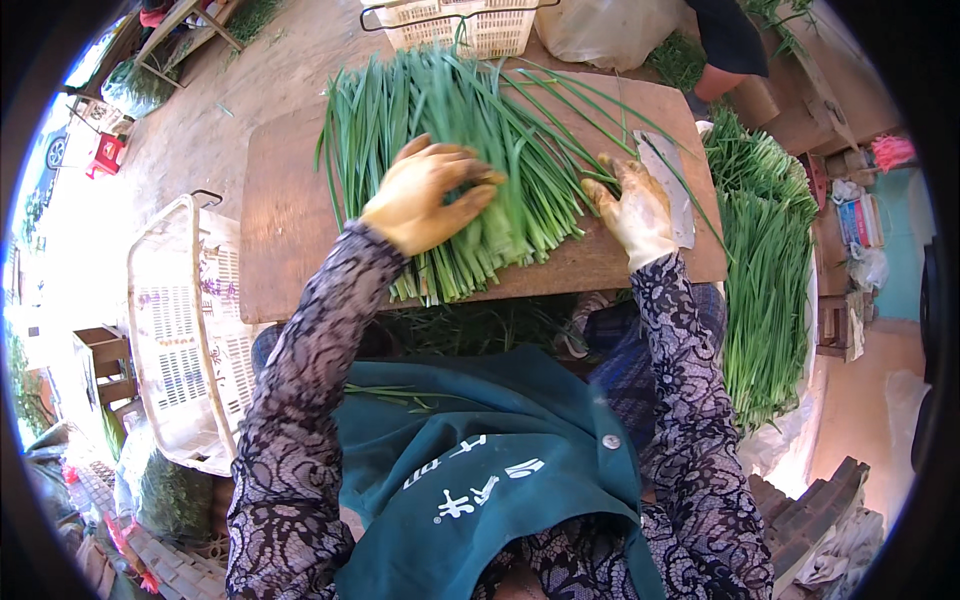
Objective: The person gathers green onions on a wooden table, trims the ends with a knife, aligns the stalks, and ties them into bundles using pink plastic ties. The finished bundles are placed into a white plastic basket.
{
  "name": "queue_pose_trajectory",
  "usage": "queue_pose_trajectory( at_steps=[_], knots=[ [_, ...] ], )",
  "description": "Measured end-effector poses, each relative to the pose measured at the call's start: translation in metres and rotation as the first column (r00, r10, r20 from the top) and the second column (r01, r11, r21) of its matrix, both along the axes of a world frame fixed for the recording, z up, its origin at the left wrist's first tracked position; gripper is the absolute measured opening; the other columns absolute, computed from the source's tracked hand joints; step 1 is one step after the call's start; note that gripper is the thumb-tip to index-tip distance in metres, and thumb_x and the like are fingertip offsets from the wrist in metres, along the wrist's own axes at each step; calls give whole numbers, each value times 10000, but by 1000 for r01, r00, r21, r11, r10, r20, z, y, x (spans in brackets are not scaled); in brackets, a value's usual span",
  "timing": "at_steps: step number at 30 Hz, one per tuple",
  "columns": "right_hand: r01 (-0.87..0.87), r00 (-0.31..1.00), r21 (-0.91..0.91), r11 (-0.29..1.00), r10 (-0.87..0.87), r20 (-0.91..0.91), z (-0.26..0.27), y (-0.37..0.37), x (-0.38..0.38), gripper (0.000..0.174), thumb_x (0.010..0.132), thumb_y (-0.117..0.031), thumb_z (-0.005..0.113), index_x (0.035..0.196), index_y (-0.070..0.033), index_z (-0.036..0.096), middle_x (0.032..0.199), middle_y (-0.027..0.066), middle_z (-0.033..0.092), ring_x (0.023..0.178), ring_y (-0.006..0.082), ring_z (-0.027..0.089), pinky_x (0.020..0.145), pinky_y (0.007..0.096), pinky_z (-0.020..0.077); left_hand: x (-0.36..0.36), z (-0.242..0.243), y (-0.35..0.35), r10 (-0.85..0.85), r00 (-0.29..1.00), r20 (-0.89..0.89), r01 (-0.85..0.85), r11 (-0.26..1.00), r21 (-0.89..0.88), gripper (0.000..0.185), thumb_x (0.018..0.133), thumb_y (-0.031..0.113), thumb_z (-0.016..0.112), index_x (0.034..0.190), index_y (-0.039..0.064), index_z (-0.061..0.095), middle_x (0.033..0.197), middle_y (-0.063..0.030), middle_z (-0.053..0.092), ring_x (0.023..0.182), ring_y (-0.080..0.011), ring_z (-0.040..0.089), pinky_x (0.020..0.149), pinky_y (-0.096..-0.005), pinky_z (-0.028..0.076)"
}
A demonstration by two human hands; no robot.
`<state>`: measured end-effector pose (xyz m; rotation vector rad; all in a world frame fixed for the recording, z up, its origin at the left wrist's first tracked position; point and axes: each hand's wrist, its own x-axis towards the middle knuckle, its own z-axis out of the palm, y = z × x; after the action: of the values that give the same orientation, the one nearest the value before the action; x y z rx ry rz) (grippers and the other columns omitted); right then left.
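A thick spread of long green leaves with pale stems, like garlic chives (375,127), lies across a wooden board (285,225). My left hand (435,195), in a yellowed work glove, is over the middle of the leaves, fingers curled; blurred leaves pass beside and under it, and whether it grips them is unclear. At the right edge of the spread, my right hand (630,202), also gloved, has its fingertips at a few loose stalks; its grip on them cannot be made out. A flat metal blade (675,187) lies on the board just beyond my right hand.
Another large pile of the green leaves (765,300) stands to the right of the board. An upright plastic crate (199,337) is at the left, and a second crate (457,22) beyond the board. A person's leg (720,79) shows at the upper right. Leaves lie beneath the board.
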<state>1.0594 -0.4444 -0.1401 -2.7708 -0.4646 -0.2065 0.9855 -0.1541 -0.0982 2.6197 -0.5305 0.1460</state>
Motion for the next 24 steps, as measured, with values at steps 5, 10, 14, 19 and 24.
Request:
queue_pose_trajectory(
  at_steps=[5,10,14,19,24],
  knots=[
    [-164,915,368,915,281,-290,-3,32,-37,326,953,-249,599,1195,-58,706,1096,221,717,1050,351,693,945,393,531,-48,-12,40,152,984,-98,-171,957,-235,211,906,98,716,1098,169,764,1129,-70,723,1224,-221,612,1176,-446,347],
    [-37,866,502,864,279,-415,6,4,-25,303,945,-211,647,1168,-11,695,1068,176,743,1005,257,722,881,328,540,-47,1,24,167,984,59,-160,981,-113,250,921,98,701,1145,200,745,1204,-34,717,1283,-207,579,1200,-444,308],
    [83,837,564,822,250,-488,34,3,-35,264,948,-157,664,1144,19,684,1009,131,754,948,182,712,850,274,526,-23,10,17,127,975,181,-107,988,-113,300,936,127,689,1218,225,718,1257,3,704,1311,-201,562,1202,-449,313],
    [-71,787,225,972,193,-587,65,39,-52,325,887,-313,709,1109,-76,718,919,136,736,898,259,713,831,356,542,28,13,-11,-28,985,169,28,1000,0,332,985,263,644,1316,246,667,1304,-24,685,1369,-224,517,1206,-492,299],
    [-208,922,105,972,231,-310,30,42,-57,232,867,-281,664,977,-86,726,874,179,725,832,362,710,759,464,561,60,-25,-23,-82,994,-69,90,989,117,372,986,413,606,1296,223,682,1438,-33,594,1463,-274,390,1239,-534,194]
  ],
)
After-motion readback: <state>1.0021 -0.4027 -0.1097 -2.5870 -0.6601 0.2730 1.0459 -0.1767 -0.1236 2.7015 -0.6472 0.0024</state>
